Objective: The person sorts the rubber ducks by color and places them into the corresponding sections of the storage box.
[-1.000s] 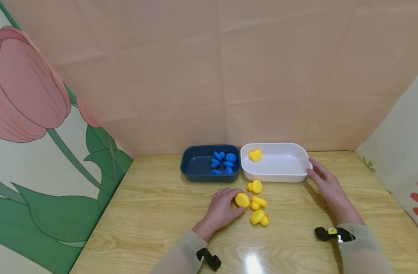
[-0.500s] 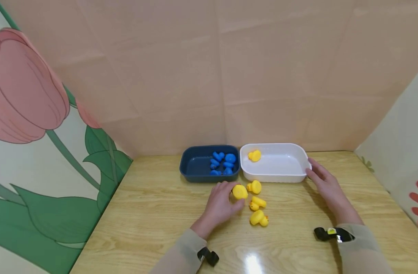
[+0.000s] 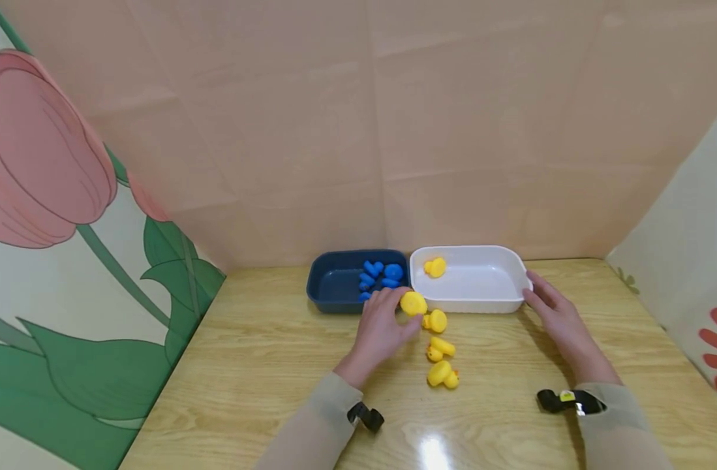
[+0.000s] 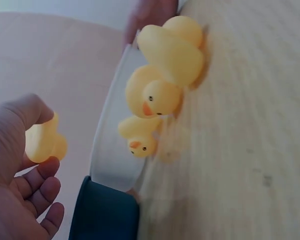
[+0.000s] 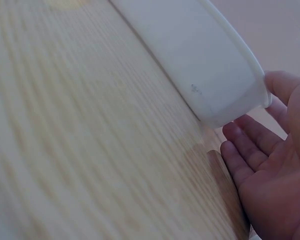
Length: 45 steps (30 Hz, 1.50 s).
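My left hand (image 3: 378, 329) pinches a yellow rubber duck (image 3: 413, 303) between thumb and fingertips, raised near the front rim of the white tray (image 3: 470, 305). The left wrist view shows the held duck (image 4: 49, 142) off the table, with the other fingers loosely curled below it. My right hand (image 3: 560, 326) touches the tray's right end. Seen from the right wrist, its thumb lies at the rim and its relaxed fingers sit against the outer end wall (image 5: 225, 102). One yellow duck (image 3: 435, 267) lies inside the white tray, at its left.
Three yellow ducks lie in a column on the wooden table: one by the white tray (image 3: 436, 320), a middle duck (image 3: 440, 348) and a nearer duck (image 3: 443, 375). Left of the white tray stands a dark blue tray (image 3: 335, 303) with several blue ducks (image 3: 393, 272). A pinkish cloth backdrop (image 3: 299, 163) rises behind.
My left hand has lifted the duck from beside the others and carried it away from me, up to the white tray's front left corner. The right hand has stayed at the tray's end.
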Motion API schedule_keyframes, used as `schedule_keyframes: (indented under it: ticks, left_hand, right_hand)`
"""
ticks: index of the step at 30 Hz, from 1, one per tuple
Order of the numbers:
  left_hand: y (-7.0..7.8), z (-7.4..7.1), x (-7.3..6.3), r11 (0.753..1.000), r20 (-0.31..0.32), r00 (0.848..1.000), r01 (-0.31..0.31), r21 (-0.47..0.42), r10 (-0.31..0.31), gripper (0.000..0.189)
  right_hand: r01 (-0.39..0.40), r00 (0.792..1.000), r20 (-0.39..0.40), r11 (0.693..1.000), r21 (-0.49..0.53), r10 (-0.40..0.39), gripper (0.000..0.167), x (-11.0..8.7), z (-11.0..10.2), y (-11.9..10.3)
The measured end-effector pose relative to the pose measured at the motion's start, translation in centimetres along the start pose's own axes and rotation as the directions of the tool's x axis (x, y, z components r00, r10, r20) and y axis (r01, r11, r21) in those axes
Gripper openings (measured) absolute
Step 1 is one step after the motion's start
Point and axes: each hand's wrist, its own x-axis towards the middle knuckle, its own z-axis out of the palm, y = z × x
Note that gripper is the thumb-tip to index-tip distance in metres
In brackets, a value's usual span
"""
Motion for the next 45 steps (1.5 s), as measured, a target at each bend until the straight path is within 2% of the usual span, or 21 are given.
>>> schedule_keyframes:
  ticks: [10, 17, 24, 35, 45]
  left_hand:
    - [0.6, 0.5, 2.7, 0.996, -0.039, 0.999, -0.014, 0.092, 0.018, 0.059]
    - [1.2, 1.2, 4.1, 0.993, -0.021, 1.0, 0.025, 0.117, -0.023, 0.062]
    - [1.2, 2.0, 5.3, 0.985, -0.021, 0.999, 0.041, 0.168, -0.038, 0.064]
    - [0.9, 2.9, 6.2, 0.979, -0.019, 0.998, 0.056, 0.195, -0.054, 0.063]
    - [0.8, 3.0, 6.4, 0.979, -0.013, 0.997, 0.075, 0.189, -0.074, 0.07]
  right_hand:
    - [0.031, 1.0, -0.006, 0.999, 0.012, -0.031, 0.083, 0.0, 0.2, -0.1]
    - [0.028, 1.0, -0.009, 0.999, 0.019, -0.028, 0.082, 0.2, 0.3, 0.1]
    - [0.034, 0.999, -0.01, 0.999, 0.014, -0.034, 0.082, 0.3, 0.4, 0.1]
    - [0.03, 1.0, 0.002, 0.999, 0.017, -0.03, 0.083, 0.2, 0.4, 0.2]
    - [0.043, 0.999, 0.001, 0.999, 0.033, -0.043, 0.081, 0.3, 0.3, 0.2]
